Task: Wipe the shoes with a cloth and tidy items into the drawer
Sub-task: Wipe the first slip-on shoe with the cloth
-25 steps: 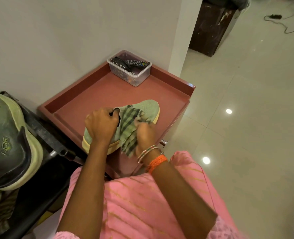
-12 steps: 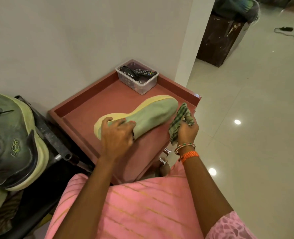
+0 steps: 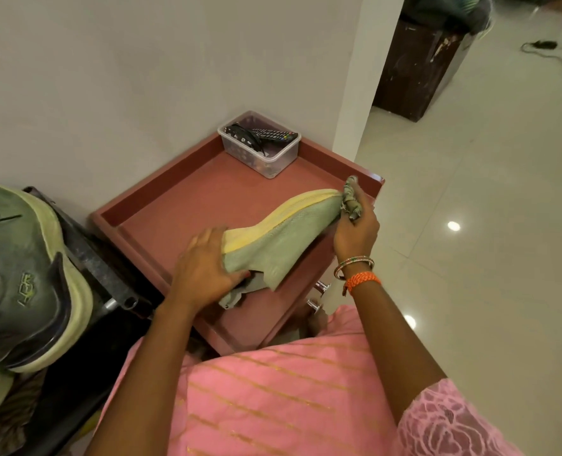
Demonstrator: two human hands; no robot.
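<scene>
A pale green shoe [image 3: 283, 235] with a yellow sole lies on its side above the reddish cabinet top [image 3: 181, 205]. My left hand [image 3: 204, 268] grips its heel and collar end. My right hand [image 3: 355, 228] holds a bunched green checked cloth [image 3: 350, 199] against the shoe's toe. Two chrome drawer knobs [image 3: 319, 294] show on the cabinet's front, just below the shoe. Close at the left sits a second, darker green shoe [image 3: 19, 278] with a cream sole, on a dark rack.
A clear plastic box [image 3: 263, 153] with a remote control and dark items stands at the cabinet top's far corner by the wall. A dark wooden stand [image 3: 414, 64] and a black cable [image 3: 549, 51] are on the glossy tiled floor to the right.
The shoe was turned from upright onto its side, sole toward the wall. My right hand and the cloth moved from the shoe's middle out to the toe. My left hand slid toward the heel.
</scene>
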